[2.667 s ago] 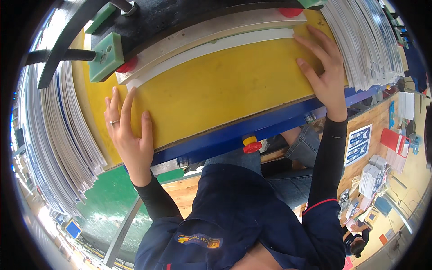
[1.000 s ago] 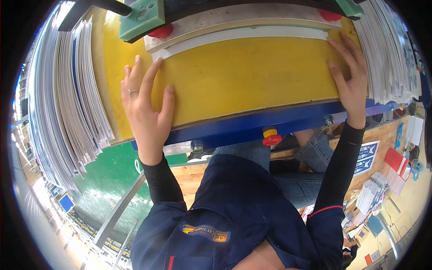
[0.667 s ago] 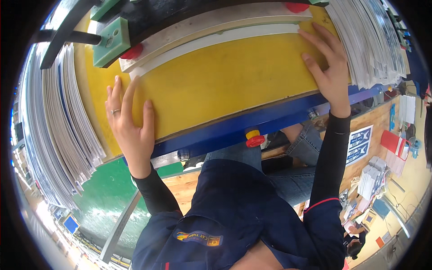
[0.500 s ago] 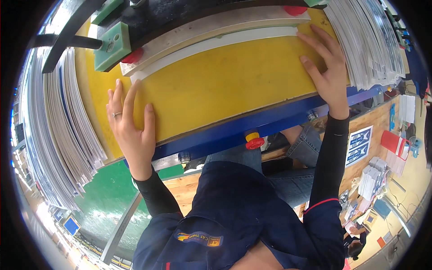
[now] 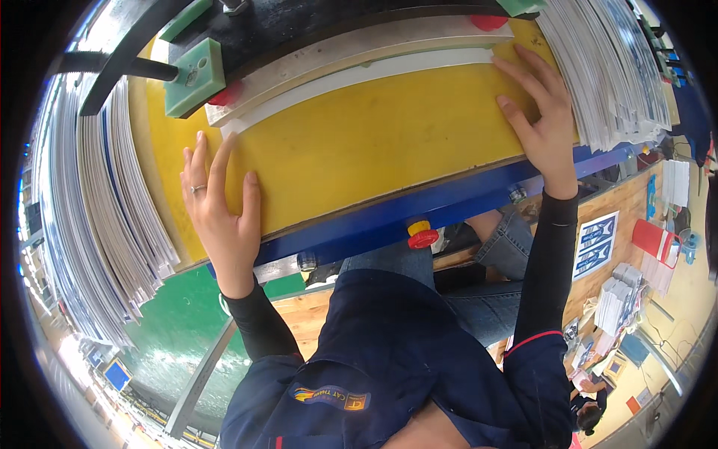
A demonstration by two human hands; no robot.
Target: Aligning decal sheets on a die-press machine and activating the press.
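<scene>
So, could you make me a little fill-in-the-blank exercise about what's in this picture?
1. The left hand wears a ____ on one finger.
2. The thin strip between the hands is ____.
3. The flat surface beneath the right hand is ____.
4. The knob with a yellow base has a ____ top.

Missing words: ring; white; yellow; red.

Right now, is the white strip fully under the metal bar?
Not fully: the white strip shows in front of the metal bar.

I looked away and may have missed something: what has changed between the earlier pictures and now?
Nothing visibly moved on the yellow work surface; only the camera's view shifted. The left hand and right hand stay spread at opposite ends of the white strip, beside the metal bar.
</scene>
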